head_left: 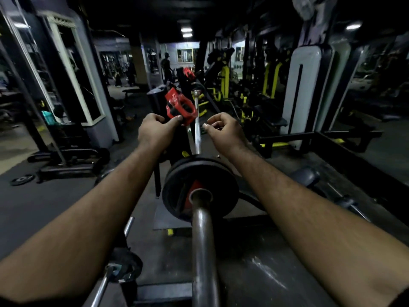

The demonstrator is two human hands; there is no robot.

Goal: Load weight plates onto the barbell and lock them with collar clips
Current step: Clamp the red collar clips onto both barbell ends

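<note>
A: We're looking straight down the barbell (202,235), which runs from the bottom centre of the frame up toward the middle. Both bare arms reach out along either side of it.

B: And there's the left hand (152,130), centre frame, fingers curled shut around the lower edge of a red collar clip (180,108). The clip sits just left of the thin shaft, tilted, apparently not on the bar.

A: Right hand (223,131)?

B: Just right of the shaft, level with the left. Fingers half curled, thumb and forefinger pinched close, nothing visible in that grip. Whether a fingertip touches the steel, I can't tell.

A: Black weight plates (199,173) are stacked on the near sleeve, below the hands, with a red collar (194,191) showing in front of them.

B: At the far end, upper centre, another dark plate (199,87) sits on the bar, with a second red clip (188,73) showing beyond it.

A: Lower left, a small plate (22,179) lies flat on the floor (55,200). It's dim, and the machines behind blur out.
</note>
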